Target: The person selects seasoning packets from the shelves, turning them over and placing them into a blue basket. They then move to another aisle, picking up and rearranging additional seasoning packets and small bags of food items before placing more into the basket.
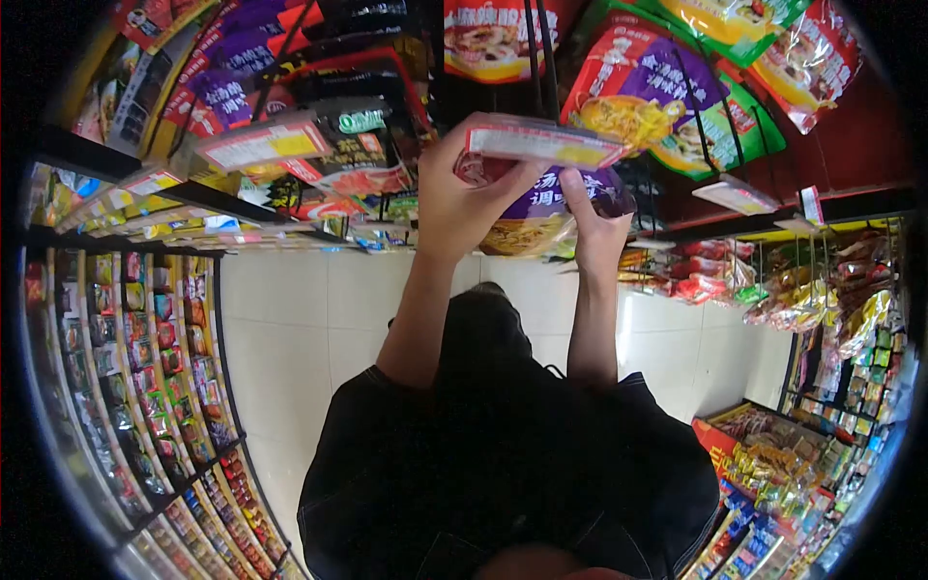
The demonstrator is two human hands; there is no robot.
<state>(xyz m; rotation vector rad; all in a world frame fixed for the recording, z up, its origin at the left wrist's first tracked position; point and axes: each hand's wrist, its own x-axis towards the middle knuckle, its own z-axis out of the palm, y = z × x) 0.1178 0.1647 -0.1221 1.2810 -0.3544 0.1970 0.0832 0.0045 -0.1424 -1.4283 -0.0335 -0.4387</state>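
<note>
Both hands are raised at a hanging rack of food packets. Between them is a purple and red packet with yellow food pictured on its lower part. My left hand is closed round the packet's left side, its thumb across the front and its fingers partly behind a price tag. My right hand grips the right side, thumb pointing up on the front. A white and red price tag covers the packet's top edge, so whether the packet still hangs on a hook cannot be seen.
More packets hang beside it, a purple and red one at upper right and a black one at left. Shelves of small packets line the left. A red display box stands at lower right. Pale floor tiles show below.
</note>
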